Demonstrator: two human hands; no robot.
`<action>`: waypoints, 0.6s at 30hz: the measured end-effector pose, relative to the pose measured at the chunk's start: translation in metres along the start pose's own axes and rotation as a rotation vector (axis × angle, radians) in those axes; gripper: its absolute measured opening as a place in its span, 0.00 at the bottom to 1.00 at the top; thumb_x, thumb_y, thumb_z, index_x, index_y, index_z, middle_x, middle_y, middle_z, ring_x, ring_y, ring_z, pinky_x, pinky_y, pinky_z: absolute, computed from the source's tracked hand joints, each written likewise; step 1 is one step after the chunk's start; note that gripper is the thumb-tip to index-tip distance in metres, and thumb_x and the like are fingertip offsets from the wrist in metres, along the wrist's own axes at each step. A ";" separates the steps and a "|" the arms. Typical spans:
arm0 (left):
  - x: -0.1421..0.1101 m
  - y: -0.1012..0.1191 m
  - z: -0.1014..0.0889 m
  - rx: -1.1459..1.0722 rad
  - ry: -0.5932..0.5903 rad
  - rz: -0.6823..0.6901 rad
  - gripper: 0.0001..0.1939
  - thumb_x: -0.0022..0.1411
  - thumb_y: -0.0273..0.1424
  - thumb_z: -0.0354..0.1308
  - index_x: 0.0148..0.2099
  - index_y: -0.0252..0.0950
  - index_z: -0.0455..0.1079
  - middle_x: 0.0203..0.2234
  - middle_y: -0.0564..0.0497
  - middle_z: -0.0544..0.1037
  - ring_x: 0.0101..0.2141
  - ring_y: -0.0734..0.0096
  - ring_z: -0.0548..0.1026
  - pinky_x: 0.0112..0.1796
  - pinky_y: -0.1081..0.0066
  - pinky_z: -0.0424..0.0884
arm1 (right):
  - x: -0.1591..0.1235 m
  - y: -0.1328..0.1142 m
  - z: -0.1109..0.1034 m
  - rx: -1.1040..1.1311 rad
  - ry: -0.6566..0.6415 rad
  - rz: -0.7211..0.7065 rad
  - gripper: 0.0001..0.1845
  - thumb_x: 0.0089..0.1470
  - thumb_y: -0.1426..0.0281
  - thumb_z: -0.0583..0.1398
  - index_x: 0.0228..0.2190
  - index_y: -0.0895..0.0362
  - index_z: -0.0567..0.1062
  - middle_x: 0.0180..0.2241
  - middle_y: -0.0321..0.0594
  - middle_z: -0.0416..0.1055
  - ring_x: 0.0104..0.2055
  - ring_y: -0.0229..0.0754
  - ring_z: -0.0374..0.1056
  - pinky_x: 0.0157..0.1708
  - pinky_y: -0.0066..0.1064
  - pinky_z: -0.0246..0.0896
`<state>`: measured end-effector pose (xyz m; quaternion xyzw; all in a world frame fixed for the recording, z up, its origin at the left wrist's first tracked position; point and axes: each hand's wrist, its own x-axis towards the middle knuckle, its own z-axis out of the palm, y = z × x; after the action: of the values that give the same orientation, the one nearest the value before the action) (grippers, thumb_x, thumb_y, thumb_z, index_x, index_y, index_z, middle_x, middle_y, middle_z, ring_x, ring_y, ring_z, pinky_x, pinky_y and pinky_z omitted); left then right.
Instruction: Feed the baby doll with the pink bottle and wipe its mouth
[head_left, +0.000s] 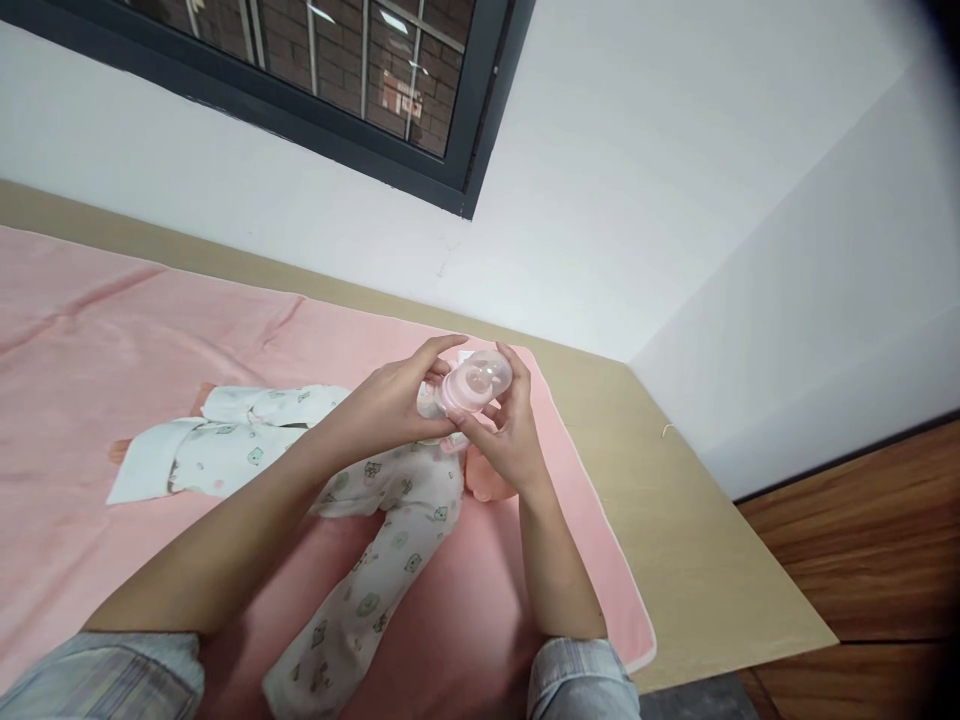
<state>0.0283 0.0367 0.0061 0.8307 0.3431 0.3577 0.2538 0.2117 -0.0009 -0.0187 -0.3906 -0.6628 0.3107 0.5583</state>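
A baby bottle [459,392] with a pink collar and a clear domed cap [491,373] is held tilted in the air above a doll. My left hand [401,400] wraps around the bottle's body, partly hiding it. Around the cap and collar end are the fingers of my right hand [510,430]. Beneath my hands lies the doll [416,500] in white printed pajamas, one sleeve stretched towards me. Its head [487,480] is mostly covered by my right hand and the bottle, and its feet point left.
A pink blanket [600,560] lies under the doll on a light wooden tabletop [675,560]. Behind it rises a white wall [585,200] with a dark-framed window [457,195]. Wood-grain panels [862,530] stand at the right, beyond the table's edge.
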 end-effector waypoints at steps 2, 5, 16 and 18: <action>0.000 0.001 0.001 0.005 -0.004 -0.011 0.42 0.56 0.43 0.65 0.68 0.47 0.52 0.49 0.50 0.78 0.51 0.53 0.76 0.46 0.63 0.72 | -0.001 0.000 0.002 0.017 0.014 0.025 0.51 0.50 0.58 0.69 0.67 0.41 0.49 0.64 0.42 0.57 0.62 0.46 0.63 0.56 0.40 0.71; -0.002 0.001 0.003 0.078 -0.030 -0.028 0.44 0.59 0.49 0.63 0.71 0.46 0.49 0.53 0.47 0.75 0.53 0.49 0.74 0.48 0.60 0.72 | 0.000 0.002 0.002 0.037 0.046 0.025 0.56 0.49 0.58 0.69 0.68 0.39 0.43 0.62 0.43 0.59 0.60 0.45 0.66 0.54 0.40 0.72; -0.053 0.044 -0.037 -0.115 -0.402 0.388 0.42 0.58 0.39 0.68 0.67 0.72 0.53 0.57 0.63 0.72 0.54 0.57 0.74 0.51 0.62 0.77 | 0.032 0.063 -0.085 -0.152 0.573 0.080 0.58 0.44 0.60 0.68 0.67 0.49 0.41 0.65 0.54 0.51 0.55 0.48 0.69 0.52 0.41 0.70; -0.067 0.052 -0.040 -0.120 -0.533 0.527 0.45 0.57 0.35 0.68 0.69 0.69 0.50 0.56 0.64 0.73 0.53 0.60 0.75 0.51 0.66 0.78 | 0.035 0.085 -0.102 -0.217 0.657 0.166 0.60 0.43 0.62 0.67 0.68 0.53 0.40 0.64 0.57 0.52 0.52 0.49 0.71 0.51 0.40 0.70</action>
<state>-0.0163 -0.0393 0.0371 0.9379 0.0179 0.2016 0.2817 0.3236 0.0697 -0.0546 -0.5792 -0.4430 0.1402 0.6698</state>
